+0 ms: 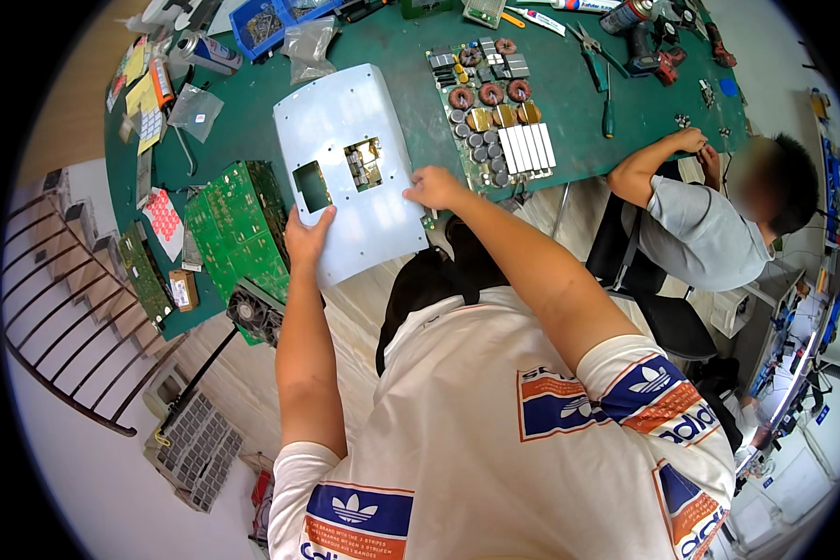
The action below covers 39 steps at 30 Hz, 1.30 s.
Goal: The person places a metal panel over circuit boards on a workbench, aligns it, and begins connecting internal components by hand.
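Note:
A pale blue-white panel (359,224) with two square cut-outs lies in front of me, its near end reaching past the table's edge. My left hand (308,237) grips its left edge, thumb on top and the other fingers hidden beneath. At the right edge, my right hand (432,189) is closed on the panel with curled fingers. Gold-coloured circuit parts show through the right cut-out; green shows through the left one. Just right of the panel lies a circuit board (491,121) with copper coils, round capacitors and white blocks. Left of it stand large green circuit boards (238,229) with a fan (255,313).
The green table (411,37) curves around me. Pliers (590,58), a screwdriver (609,112) and a power drill (646,56) lie at the far right. A blue parts bin (258,30) and a spray can (210,53) stand far left. Another person (705,219) sits at the right.

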### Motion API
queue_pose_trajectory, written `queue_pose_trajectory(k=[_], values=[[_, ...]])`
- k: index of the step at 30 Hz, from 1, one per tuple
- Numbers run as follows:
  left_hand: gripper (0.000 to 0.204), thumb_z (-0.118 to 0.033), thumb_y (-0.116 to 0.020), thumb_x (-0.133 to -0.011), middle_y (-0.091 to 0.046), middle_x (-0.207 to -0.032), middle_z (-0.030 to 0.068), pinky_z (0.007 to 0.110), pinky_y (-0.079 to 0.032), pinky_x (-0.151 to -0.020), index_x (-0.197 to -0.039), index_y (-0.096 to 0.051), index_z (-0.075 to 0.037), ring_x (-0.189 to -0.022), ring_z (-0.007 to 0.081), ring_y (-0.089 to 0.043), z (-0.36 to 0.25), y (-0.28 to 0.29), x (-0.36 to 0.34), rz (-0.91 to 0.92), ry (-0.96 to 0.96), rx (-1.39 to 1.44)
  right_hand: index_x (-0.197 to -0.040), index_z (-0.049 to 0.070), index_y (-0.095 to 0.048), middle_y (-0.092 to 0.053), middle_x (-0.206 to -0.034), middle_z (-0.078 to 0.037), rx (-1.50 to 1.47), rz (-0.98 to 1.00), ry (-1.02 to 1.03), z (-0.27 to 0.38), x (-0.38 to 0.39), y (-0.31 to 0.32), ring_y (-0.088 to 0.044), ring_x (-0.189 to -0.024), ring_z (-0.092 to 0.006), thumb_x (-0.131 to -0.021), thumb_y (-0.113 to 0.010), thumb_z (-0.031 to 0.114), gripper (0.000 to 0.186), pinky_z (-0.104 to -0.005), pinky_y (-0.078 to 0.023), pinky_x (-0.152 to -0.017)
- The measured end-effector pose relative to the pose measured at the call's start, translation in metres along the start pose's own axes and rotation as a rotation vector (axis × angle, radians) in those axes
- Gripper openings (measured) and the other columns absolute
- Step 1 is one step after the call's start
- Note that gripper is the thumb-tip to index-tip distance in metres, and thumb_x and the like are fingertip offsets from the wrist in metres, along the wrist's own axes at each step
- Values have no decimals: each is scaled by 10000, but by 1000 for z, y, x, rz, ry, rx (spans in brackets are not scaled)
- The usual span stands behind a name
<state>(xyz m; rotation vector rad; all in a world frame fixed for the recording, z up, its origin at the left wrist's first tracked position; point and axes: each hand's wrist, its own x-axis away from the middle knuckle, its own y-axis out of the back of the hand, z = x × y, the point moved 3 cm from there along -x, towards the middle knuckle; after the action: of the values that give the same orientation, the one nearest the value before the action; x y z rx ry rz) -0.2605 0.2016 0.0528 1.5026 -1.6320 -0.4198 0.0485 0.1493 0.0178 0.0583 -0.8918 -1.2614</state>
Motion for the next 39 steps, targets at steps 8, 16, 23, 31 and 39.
queue_pose_trajectory(k=[8, 16, 23, 31, 39], values=[[986, -636, -802, -708, -662, -1233, 263, 403, -478, -1009, -1356, -545, 61, -1158, 349, -647, -23, 0, -8, 125, -52, 8, -1179, -42, -663, -727, -1033, -190, -122, -20, -81, -15, -5, -5, -704, -964, -313, -768, -800, 381, 605, -380, -554, -859], [1141, -624, -823, -675, -574, -1328, 320, 426, -455, -1053, -1428, -393, 119, -1247, 403, -579, -6, -9, 3, 169, -36, -110, -1175, -14, -665, -734, -994, -148, -122, 11, -86, -26, -7, -8, -708, -903, -255, -780, -810, 316, 535, -347, -556, -827], [1194, -593, -854, -651, -526, -1363, 335, 455, -450, -1058, -1457, -325, 113, -1249, 438, -553, 17, -32, -1, 142, -46, -226, -1137, 12, -682, -736, -963, -125, -136, -78, -107, -33, -4, -17, -711, -882, -245, -777, -804, 298, 476, -349, -561, -816], [1093, -647, -788, -689, -542, -1340, 320, 445, -410, -1096, -1431, -439, 77, -1268, 431, -527, 37, -29, -14, 70, 92, -83, -996, 22, -716, -728, -959, -183, -168, -169, -149, -17, 7, -20, -697, -934, -363, -738, -793, 296, 383, -411, -552, -851], [982, -675, -748, -696, -603, -1224, 313, 448, -453, -1032, -1292, -586, 89, -1177, 429, -581, 44, -30, -16, 132, 114, -182, -1289, -77, -578, -671, -1170, -258, -18, -266, -36, 7, -20, 8, -644, -1101, -401, -790, -783, 338, 681, -442, -516, -947]])
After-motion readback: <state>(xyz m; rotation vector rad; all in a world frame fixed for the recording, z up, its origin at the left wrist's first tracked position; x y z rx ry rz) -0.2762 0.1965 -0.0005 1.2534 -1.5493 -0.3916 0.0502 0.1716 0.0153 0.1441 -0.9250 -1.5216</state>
